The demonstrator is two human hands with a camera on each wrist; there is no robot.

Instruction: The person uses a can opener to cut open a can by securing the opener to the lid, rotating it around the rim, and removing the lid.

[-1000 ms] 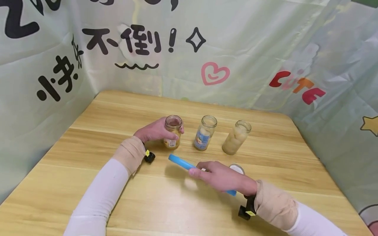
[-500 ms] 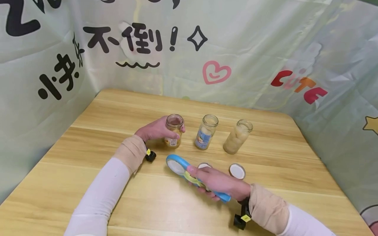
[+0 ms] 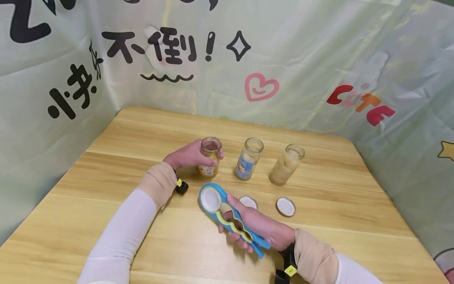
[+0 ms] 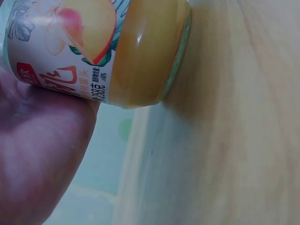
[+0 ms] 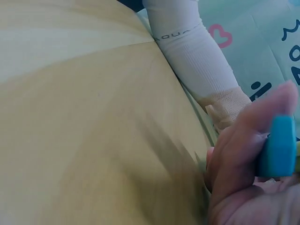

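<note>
On the table's left side, my left hand (image 3: 188,155) grips an open glass jar (image 3: 211,146) of yellow fruit. The left wrist view shows a peach picture on the label of this jar (image 4: 145,56), whose base meets the table. My right hand (image 3: 260,221) holds a blue and yellow-green jar opener (image 3: 222,192) by its handles, above the table. A white-lined lid (image 3: 211,199) sits in the opener's round end, inner side up. In the right wrist view, a blue handle end of the opener (image 5: 277,150) shows in the hand.
Two more lidless jars stand to the right: one with a blue label (image 3: 244,167) and one of pale fruit (image 3: 281,171). Two loose lids lie before them, one (image 3: 248,202) partly behind my right hand, the other (image 3: 285,206) farther right. Printed cloth (image 3: 213,94) hangs behind the table.
My right hand has turned the jar opener from edge-on to face up, showing the lid in it, and shifted slightly left and down. My left hand keeps gripping the peach jar.
</note>
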